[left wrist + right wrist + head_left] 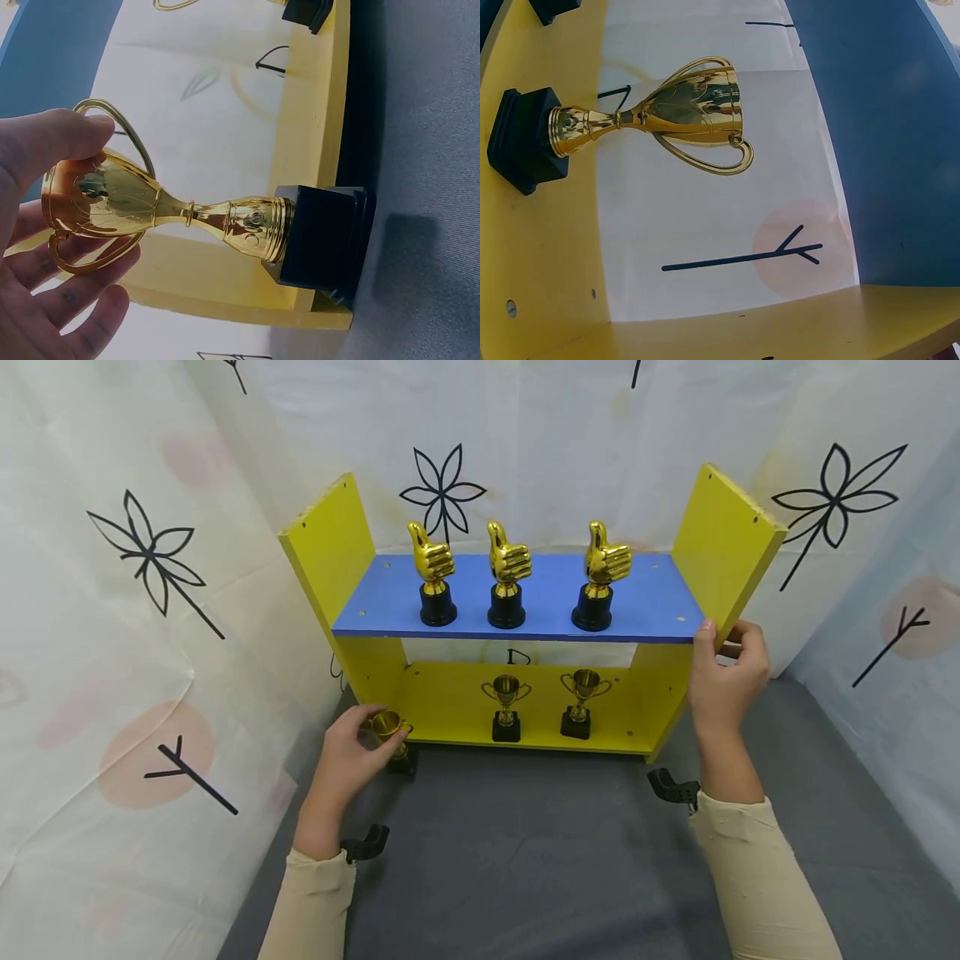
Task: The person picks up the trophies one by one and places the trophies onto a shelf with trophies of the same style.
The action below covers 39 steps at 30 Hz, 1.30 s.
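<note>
My left hand (351, 753) grips a gold trophy cup (112, 196) by its bowl and handles, thumb on one side and fingers on the other. The cup's black square base (322, 238) is in front of the left end of the yellow bottom shelf; whether it touches the grey surface I cannot tell. At the right end of the yellow and blue shelf unit (738, 552), my right hand (727, 677) holds the side panel, thumb at the blue board's front corner. Two similar trophy cups (506, 697) stand upright on the bottom shelf, one of them large in the right wrist view.
Three gold thumbs-up trophies (507, 572) with round black bases stand on the blue middle board (555, 572). A grey surface (525, 852) lies under the unit. White patterned cloth (555, 452) hangs behind and at both sides.
</note>
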### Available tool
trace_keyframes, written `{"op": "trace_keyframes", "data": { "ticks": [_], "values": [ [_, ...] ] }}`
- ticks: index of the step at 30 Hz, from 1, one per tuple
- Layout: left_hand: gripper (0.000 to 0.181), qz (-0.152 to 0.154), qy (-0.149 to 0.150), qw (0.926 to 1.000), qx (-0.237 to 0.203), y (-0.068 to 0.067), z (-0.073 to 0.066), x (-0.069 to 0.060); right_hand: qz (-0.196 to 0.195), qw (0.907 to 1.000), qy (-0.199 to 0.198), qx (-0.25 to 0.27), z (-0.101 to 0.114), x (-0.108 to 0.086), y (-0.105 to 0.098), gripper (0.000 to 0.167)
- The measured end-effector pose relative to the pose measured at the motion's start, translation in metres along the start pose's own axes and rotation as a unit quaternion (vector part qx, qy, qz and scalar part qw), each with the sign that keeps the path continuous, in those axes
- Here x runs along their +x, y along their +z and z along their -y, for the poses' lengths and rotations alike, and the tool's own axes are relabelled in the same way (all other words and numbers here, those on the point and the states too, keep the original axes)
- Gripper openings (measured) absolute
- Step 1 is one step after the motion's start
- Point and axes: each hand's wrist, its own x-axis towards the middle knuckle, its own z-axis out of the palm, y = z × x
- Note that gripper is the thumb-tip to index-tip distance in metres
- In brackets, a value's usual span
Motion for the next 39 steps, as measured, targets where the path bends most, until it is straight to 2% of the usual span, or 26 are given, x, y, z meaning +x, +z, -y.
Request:
{"op": "trace_keyframes", "data": {
  "ticks": [7, 17, 24, 39],
  "values": [
    [0.048, 0.010, 0.007, 0.9997, 0.019, 0.002, -0.005, 0.006, 0.002, 1.0000, -0.003, -0.005, 0.001, 0.000, -0.001, 0.028],
    [0.046, 0.013, 0.028, 0.9995, 0.006, 0.007, -0.012, 0.015, -0.006, 1.0000, 0.001, -0.005, 0.002, 0.000, 0.000, 0.023],
    [0.047, 0.015, 0.039, 0.9991, 0.006, 0.011, -0.014, 0.021, 0.003, 0.9999, -0.012, -0.003, -0.001, 0.001, -0.001, 0.031],
    [0.047, 0.017, 0.053, 0.9984, -0.008, 0.021, -0.016, 0.033, 0.003, 1.0000, 0.005, -0.006, -0.001, 0.001, -0.001, 0.030]
  ]
}}
